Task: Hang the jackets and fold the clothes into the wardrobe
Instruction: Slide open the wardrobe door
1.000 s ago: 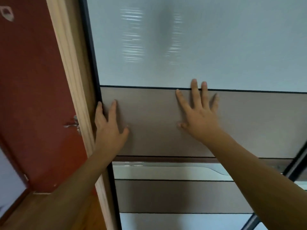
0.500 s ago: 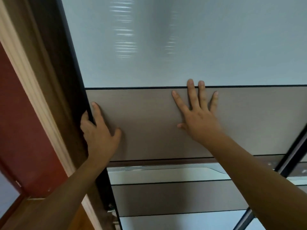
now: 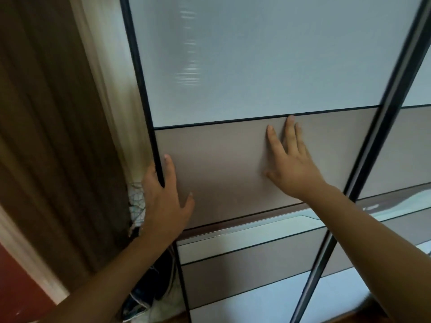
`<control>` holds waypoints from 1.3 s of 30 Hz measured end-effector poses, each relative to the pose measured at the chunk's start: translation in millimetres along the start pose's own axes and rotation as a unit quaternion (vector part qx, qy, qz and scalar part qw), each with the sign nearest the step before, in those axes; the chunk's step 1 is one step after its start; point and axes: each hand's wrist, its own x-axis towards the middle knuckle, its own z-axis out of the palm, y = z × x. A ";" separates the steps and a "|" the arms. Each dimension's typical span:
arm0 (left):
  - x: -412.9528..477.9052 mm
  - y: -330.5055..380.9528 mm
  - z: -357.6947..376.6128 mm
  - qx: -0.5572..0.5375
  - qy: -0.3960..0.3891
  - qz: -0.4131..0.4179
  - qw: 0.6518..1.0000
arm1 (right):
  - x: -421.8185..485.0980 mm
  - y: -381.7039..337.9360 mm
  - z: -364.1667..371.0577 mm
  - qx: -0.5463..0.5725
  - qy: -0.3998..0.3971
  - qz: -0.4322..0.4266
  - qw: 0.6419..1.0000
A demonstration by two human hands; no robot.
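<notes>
Left hand (image 3: 163,206) gripped the left edge of the door (image 3: 233,66), fingers (image 3: 151,170) hooked behind its black frame (image 3: 149,127), thumb on the front. Right hand (image 3: 293,169) lay flat on the brown panel (image 3: 221,171), fingers straight, holding nothing. Clothes (image 3: 161,283) showed in the gap left of the door, low down.

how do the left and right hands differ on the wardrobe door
The left hand sits at the left edge of the wardrobe door, fingers hooked round its dark frame; the right hand lies mid-panel, away from any edge. The left hand grips; the right hand presses flat, fingers straight and spread. The right hand is higher, fingertips reaching the seam under the frosted panel. Both touch the same brown panel.
</notes>
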 end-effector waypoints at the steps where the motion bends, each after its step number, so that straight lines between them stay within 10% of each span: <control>1: 0.6 6.9 5.1 -0.012 -0.015 0.006 1.000 | -3.0 6.6 -2.4 0.020 -0.014 0.014 1.000; 12: 16.7 99.8 65.5 -0.249 -0.081 0.052 0.964 | -42.7 92.3 -57.2 0.000 -0.129 0.159 0.979; 39: 72.5 304.6 210.0 -0.285 -0.261 0.055 0.921 | -110.8 265.6 -105.1 0.028 -0.169 0.232 0.958</control>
